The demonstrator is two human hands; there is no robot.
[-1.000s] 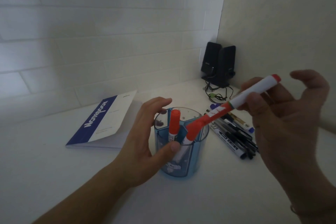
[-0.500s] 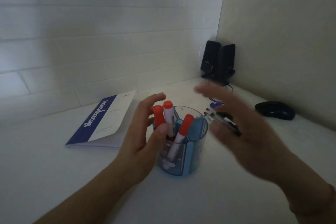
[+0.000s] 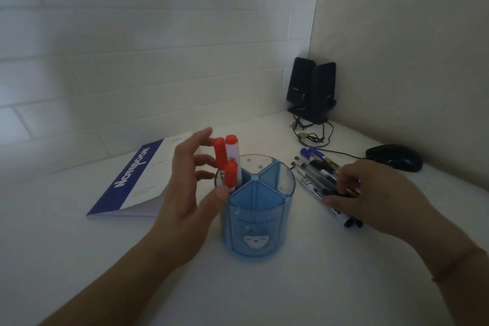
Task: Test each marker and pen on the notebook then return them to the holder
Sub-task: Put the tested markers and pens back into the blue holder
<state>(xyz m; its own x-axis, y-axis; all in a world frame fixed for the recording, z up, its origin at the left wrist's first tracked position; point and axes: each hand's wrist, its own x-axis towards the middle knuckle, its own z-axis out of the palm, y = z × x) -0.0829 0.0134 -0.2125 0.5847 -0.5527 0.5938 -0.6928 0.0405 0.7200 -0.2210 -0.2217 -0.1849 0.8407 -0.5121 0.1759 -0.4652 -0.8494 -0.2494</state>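
- Two bare hands are working at a white desk (image 3: 79,259) set into a corner of pale walls, with the whole scene lying in dim light.
- The left hand (image 3: 188,193) is hovering at the left side of the holder, fingers spread and loosely bent around the standing markers, thumb tip meeting the holder's rim; it is gripping nothing that can be made out.
- The right hand (image 3: 370,193) is reaching down onto the loose pile at right, fingers curling over the pens; whether it is actually gripping one cannot be told.
- A notebook (image 3: 143,180) with a blue-and-white cover is lying closed at left, just beyond the left hand.
- The blue translucent holder (image 3: 256,219), divided into compartments, is standing upright at centre between the two hands.
- A pair of black speakers (image 3: 312,90) is sitting in the far corner, cables trailing toward the near side.
- A black mouse (image 3: 394,157) is resting at far right, beside the wall.
- A pile of pens and markers (image 3: 317,174) is lying on the desk just right of the holder, partly under the right hand.
- Three red-capped markers (image 3: 229,159) are standing together in the holder's left compartment, caps up.
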